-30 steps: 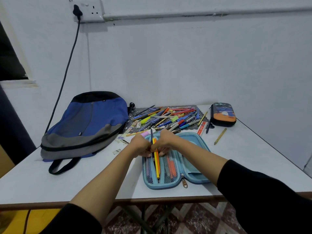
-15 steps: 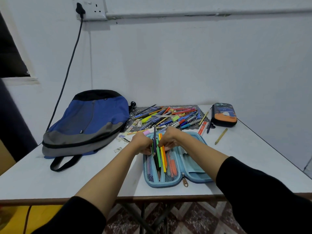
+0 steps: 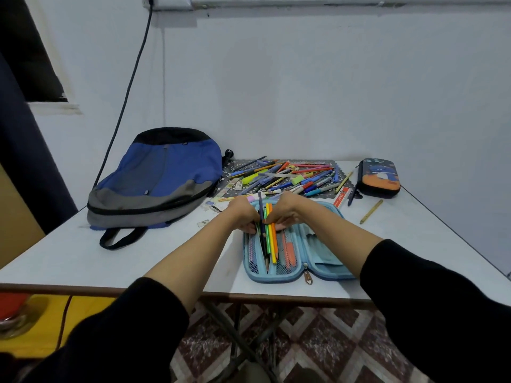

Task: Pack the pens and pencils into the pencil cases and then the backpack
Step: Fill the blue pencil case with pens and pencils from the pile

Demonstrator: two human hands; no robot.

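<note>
Seemingly pinching pencil bundle [image 3: 269,241] between left hand [image 3: 243,217] and right hand [image 3: 286,211]; feed tips straight into pencil case [image 3: 329,261] beneath hands.

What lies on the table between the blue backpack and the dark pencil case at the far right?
A loose heap of pens and pencils on a dark patterned mat, seen in the head view.
</note>
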